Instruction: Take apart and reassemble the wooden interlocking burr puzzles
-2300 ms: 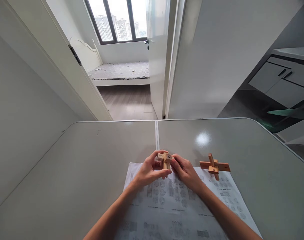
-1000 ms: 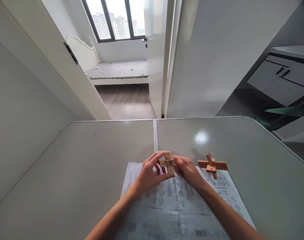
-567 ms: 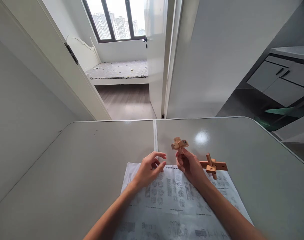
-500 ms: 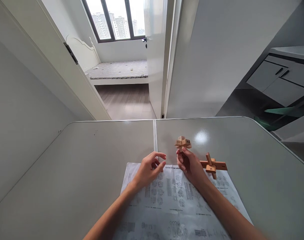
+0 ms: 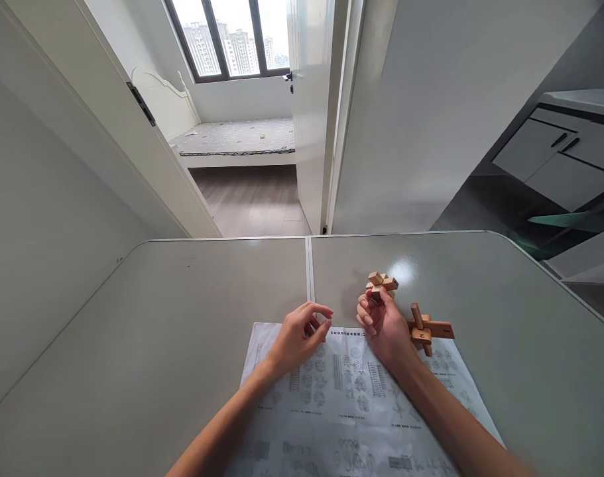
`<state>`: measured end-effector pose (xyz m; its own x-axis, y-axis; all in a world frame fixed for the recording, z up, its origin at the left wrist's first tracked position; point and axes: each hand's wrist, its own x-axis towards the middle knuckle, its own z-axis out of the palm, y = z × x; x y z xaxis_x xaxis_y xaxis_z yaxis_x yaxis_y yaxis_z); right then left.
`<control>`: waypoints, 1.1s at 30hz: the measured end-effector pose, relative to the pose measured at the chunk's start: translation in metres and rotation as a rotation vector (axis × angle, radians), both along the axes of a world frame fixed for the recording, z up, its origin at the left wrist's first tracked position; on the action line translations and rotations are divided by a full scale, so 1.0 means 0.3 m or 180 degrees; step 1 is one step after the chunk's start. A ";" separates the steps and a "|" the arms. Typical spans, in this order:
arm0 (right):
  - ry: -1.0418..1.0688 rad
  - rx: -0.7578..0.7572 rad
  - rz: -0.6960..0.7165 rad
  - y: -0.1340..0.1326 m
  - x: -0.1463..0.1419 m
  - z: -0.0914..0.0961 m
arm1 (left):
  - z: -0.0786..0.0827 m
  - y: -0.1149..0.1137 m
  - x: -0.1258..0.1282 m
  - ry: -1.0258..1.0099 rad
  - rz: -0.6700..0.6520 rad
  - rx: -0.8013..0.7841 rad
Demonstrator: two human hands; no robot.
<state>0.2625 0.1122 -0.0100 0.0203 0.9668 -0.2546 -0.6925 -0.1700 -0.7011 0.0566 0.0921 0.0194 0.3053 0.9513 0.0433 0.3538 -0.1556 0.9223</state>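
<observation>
A light wooden interlocking puzzle (image 5: 382,283) is raised above the table, its lower part gripped between the thumb and fingers of my right hand (image 5: 385,326). Its blocks cross one another and stick out in several directions. My left hand (image 5: 303,331) rests near the top edge of the printed sheet (image 5: 326,397), fingers curved, thumb apart from the forefinger, nothing between them. Just right of my right hand, a darker wooden cross-shaped puzzle (image 5: 422,336) lies at the sheet's upper right, partly hidden by that hand. Small diagrams cover the sheet, which lies under both forearms.
The grey table (image 5: 182,331) has a pale seam (image 5: 309,268) running through its middle. Beyond its far edge stand an open door (image 5: 314,119) and a bed (image 5: 242,139). White cabinets (image 5: 555,152) are off to the right.
My right hand has turned and moved slightly right, tilting the light wooden puzzle so other faces show. My left hand has barely moved. The darker puzzle stays in place.
</observation>
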 end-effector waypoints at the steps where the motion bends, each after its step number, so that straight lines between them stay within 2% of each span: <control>1: 0.0067 -0.0039 -0.0033 0.002 0.001 -0.002 | -0.001 0.000 0.000 0.0010 -0.0001 0.0006; 15: 0.0601 -0.0263 -0.0124 0.003 0.001 0.001 | -0.002 0.002 0.002 0.0046 -0.0020 0.0096; 23: 0.0635 -0.0310 -0.0125 0.004 0.001 0.003 | -0.011 0.002 0.001 0.0087 -0.0006 0.0129; 27: 0.0445 -0.0160 0.0083 -0.004 -0.001 0.016 | -0.014 0.002 0.001 0.0097 -0.0011 0.0131; 33: -0.0425 0.0243 0.0480 -0.034 -0.027 0.035 | -0.009 0.001 0.002 0.0120 -0.0032 0.0114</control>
